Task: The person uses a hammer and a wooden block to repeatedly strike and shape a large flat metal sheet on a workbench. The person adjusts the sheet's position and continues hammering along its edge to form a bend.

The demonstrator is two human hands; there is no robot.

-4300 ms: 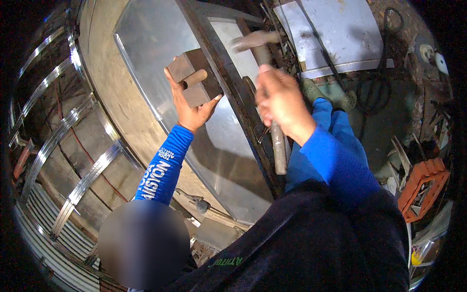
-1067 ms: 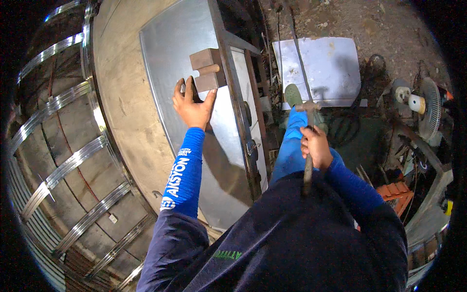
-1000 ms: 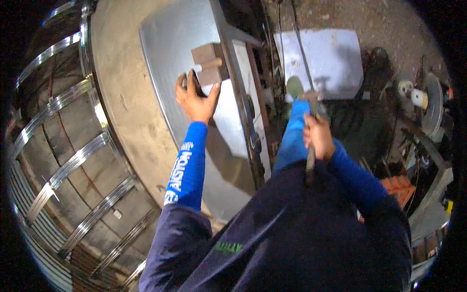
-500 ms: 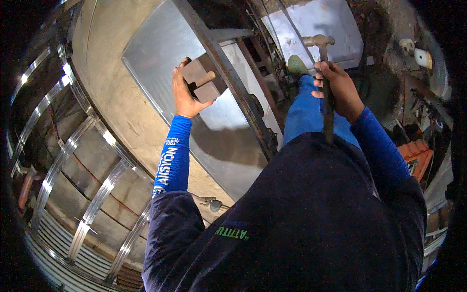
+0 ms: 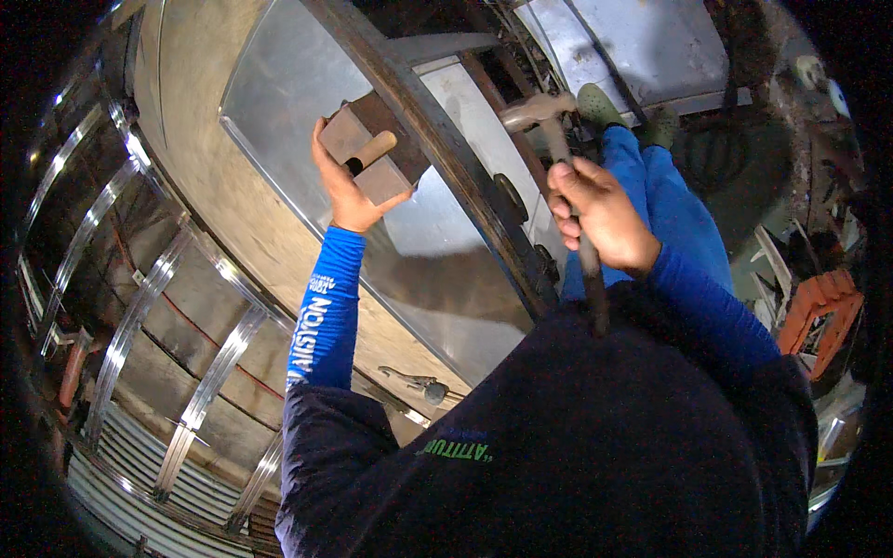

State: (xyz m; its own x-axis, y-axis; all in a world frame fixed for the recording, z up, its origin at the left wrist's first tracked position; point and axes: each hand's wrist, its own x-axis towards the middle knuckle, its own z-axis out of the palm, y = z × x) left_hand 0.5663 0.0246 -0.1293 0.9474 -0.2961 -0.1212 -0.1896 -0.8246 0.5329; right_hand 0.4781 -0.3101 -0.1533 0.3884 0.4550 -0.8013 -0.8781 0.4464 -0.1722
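My left hand (image 5: 349, 181) grips a wooden block (image 5: 365, 151) by its short round peg handle and presses it against a shiny metal sheet (image 5: 307, 102), right beside a dark steel bar (image 5: 437, 139) that crosses the sheet. My right hand (image 5: 600, 219) is closed on the dark handle of a hammer (image 5: 549, 121), whose metal head is raised to the right of the bar, a little apart from the block. Both sleeves are blue.
The sheet lies on a wooden panel (image 5: 233, 223) with metal rails (image 5: 130, 325) at the left. A wrench (image 5: 414, 381) rests near the panel's lower edge. Another flat sheet (image 5: 642, 42) lies on the floor at the top right, an orange tool case (image 5: 819, 312) at the right.
The hammer hung low a second ago and has been lifted up toward the bar. My left hand has kept the block against the sheet. The view has tilted.
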